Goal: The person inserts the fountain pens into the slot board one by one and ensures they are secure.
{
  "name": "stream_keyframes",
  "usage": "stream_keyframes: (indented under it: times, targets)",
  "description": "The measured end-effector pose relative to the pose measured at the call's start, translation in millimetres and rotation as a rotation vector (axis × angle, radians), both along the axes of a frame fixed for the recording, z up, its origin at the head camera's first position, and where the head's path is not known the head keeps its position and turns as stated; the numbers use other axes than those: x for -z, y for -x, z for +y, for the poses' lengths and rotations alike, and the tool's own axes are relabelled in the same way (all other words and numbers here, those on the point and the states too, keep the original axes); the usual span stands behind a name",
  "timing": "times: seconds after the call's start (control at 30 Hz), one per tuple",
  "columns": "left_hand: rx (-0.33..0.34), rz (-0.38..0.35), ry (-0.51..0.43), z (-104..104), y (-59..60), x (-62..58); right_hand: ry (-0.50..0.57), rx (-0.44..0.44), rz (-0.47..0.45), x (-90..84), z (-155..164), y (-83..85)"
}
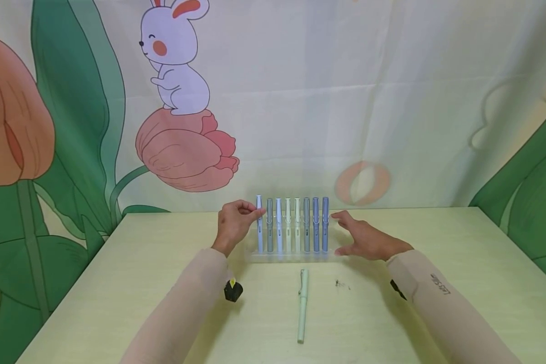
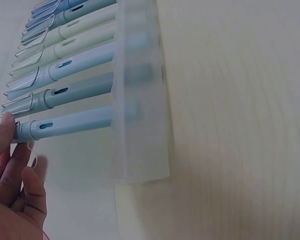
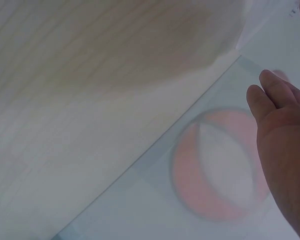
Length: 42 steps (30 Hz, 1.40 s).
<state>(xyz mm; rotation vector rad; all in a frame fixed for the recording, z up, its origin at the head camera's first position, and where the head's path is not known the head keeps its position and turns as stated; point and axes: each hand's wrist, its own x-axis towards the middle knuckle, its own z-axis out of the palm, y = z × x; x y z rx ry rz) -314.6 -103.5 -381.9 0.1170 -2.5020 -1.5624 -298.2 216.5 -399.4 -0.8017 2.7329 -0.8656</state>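
While the left hand (image 1: pixel 233 226) pinches the leftmost pen (image 1: pixel 259 222) in the rack (image 1: pixel 291 257), right hand (image 1: pixel 366 238) flat and empty, eight pens are racked; one green pen (image 1: pixel 302 306) waits mid-bench.

Both arms are covered to the wrist by close-fitting pale beige sleeves (image 1: pixel 182 308). Small dark lettering is printed on the right sleeve (image 1: pixel 440 283). A small black device (image 1: pixel 233 290) is strapped under each wrist. Hands are left bare.

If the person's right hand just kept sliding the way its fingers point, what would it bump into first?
Most likely the dark blue pen at the right end of the clear rack. The right hand points left toward it with straight fingers, though depth is hard to judge.
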Motion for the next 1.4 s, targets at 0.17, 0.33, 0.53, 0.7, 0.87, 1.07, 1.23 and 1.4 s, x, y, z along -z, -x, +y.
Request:
stream_keyframes:
  times: [0.17, 0.33, 0.53, 0.7, 0.87, 1.07, 1.23, 1.4]
  targets:
    - [0.014, 0.006, -0.003, 0, -1.1, 3.3, 0.001, 0.000, -0.003, 0.6, 0, 0.7]
    - [0.019, -0.008, 0.006, -1, -1.0, 6.0, 0.006, 0.004, -0.014, 1.1, -1, 0.7]
    - [0.002, -0.026, 0.022, 0, -0.8, 9.5, 0.003, 0.007, -0.015, -0.5, -2, 0.0]
    - [0.011, -0.019, 0.018, -2, -1.9, 9.4, 0.001, 0.003, -0.008, -1.5, -2, -0.4]
    - [0.046, 0.023, -0.006, -8, -4.9, 4.0, 0.000, 0.000, -0.012, -1.4, -1, -0.8]
    - [0.084, 0.036, 0.002, -14, -12.8, -2.4, -0.001, 0.002, -0.007, -1.2, 0, 1.1]
    - [0.098, 0.039, 0.028, -13, -23.3, -5.3, -0.004, 0.001, -0.010, -0.5, 0, 2.4]
    - [0.146, 0.108, 0.053, -6, -37.5, -7.1, -0.001, -0.001, -0.014, -0.3, 0, 1.9]
